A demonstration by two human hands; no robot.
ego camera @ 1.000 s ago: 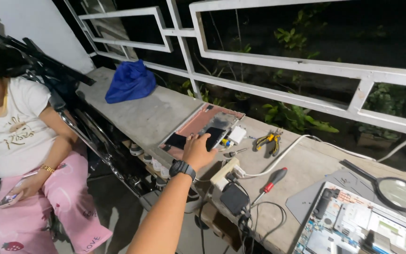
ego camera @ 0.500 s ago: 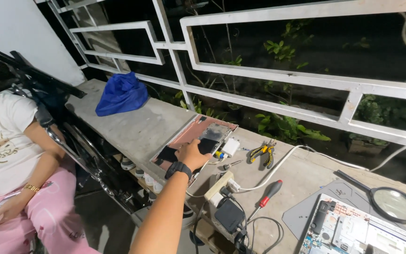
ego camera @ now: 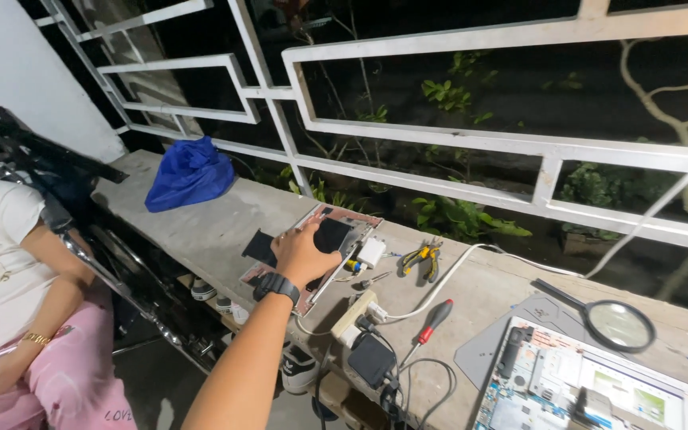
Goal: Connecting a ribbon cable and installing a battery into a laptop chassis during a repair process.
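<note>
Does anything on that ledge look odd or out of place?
Yes: an opened laptop lies at the right with its insides bare, and the pink panel under the left hand sits askew, poking past the concrete ledge.

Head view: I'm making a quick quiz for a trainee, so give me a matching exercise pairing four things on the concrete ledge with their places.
Things:
1. blue bag
2. magnifying glass
3. red-handled screwdriver
4. yellow-handled pliers

Places:
A. near the railing, right of the pink-edged panel under the left hand
B. far left end of the ledge
C. beside the white power strip, by the ledge's front edge
D. just beyond the opened laptop at the right

Pairs: 1-B, 2-D, 3-C, 4-A
</note>
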